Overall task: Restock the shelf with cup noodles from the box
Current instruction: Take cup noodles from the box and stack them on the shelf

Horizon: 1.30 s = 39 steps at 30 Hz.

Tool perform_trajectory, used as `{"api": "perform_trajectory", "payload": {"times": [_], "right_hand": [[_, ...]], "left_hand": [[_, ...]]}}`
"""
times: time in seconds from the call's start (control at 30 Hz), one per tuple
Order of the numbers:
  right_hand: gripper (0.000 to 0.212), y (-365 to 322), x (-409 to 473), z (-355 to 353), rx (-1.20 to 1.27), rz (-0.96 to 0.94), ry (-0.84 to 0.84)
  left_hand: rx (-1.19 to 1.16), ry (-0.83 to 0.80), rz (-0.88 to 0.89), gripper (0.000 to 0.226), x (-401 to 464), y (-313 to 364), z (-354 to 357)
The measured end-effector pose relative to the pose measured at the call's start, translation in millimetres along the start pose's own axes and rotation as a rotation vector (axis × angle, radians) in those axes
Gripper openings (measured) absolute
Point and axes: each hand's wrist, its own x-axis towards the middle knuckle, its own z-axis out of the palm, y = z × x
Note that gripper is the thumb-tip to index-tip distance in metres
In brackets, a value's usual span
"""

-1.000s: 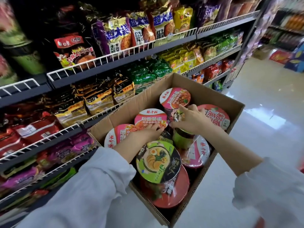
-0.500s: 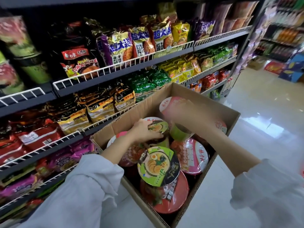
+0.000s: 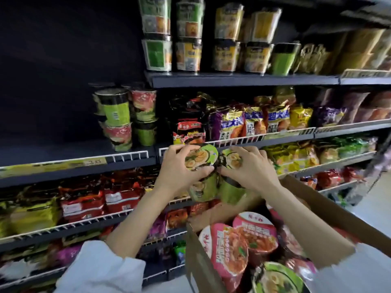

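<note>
The left hand grips a tall green paper noodle cup with an egg picture on its lid, with the fingers curled round the lid's rim. The right hand grips a second green noodle cup with a dark lid in the same way. The two cups are side by side and look like they touch, up in the air in front of the dark metal shelf with a white wire rail.

On that shelf, at about 10 o'clock from the hands, stand stacked green and red noodle cups. Shiny noodle bags fill the shelf at 1 o'clock.

The brown cardboard box is at 5 o'clock, below the hands. Wide pink-lidded noodle bowls lie in it, and one more green-lidded cup is at its near end.
</note>
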Motion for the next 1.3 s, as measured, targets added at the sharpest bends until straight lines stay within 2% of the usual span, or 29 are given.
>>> {"api": "perform_trajectory", "payload": {"times": [0.13,0.4,0.63,0.83,1.0,1.13,1.3], "right_hand": [[0.077,-104,32,28,0.055,-0.147,0.025],[0.081,-310,97,98,0.198,-0.297,0.042],[0.077,-432,173,159,0.216,-0.377,-0.018],[0.074,-490,270,211,0.162,-0.456,-0.072],[0.074,-500,334,249,0.034,-0.434,-0.191],[0.052,-499,360,278,-0.075,-0.503,-0.275],[0.077,-481,358,302,-0.168,-0.641,-0.295]], "left_hand": [[0.079,0.148,-0.049,0.065,13,-60,-81],[0.203,0.419,-0.163,0.063,36,-187,-248],[0.257,0.562,-0.294,0.072,71,-272,-327],[0.342,0.590,-0.375,0.075,125,-333,-356],[0.328,0.518,-0.394,0.077,165,-352,-357],[0.337,0.493,-0.376,0.078,191,-361,-354],[0.312,0.483,-0.374,0.077,204,-367,-349]]}}
